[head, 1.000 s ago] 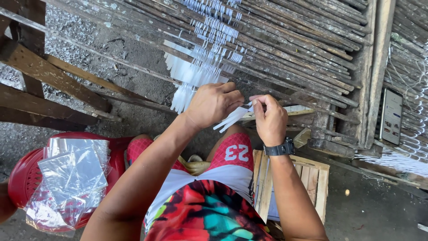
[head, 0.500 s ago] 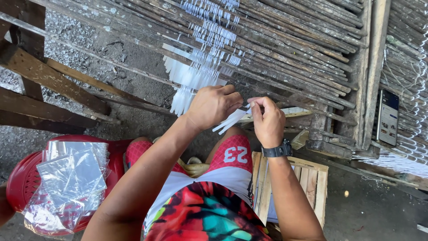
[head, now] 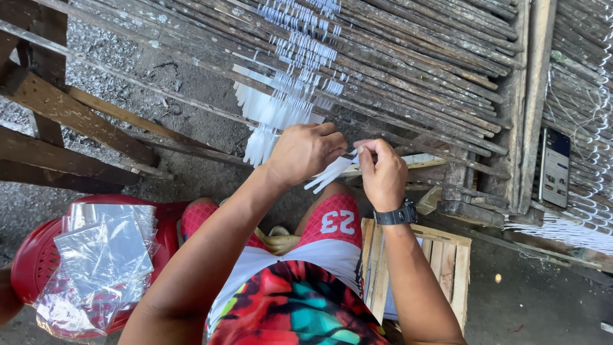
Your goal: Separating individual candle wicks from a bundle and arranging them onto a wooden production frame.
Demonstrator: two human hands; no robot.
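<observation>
Only one view is given, and it is taken from a camera worn on the head. The scene is looked at steeply from above, down past the chest and knees. The left hand (head: 305, 153) and right hand (head: 383, 174) are seen close up in the middle. The rack of old sticks (head: 415, 76) is seen across the top, and the ground is seen underneath.

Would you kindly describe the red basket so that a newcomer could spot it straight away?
Start at the slatted wooden rack across the top, then drop to the bottom left corner, beside the person's left knee. The red basket sits there on the ground. It is the only red round thing, heaped with clear plastic bags.
</observation>
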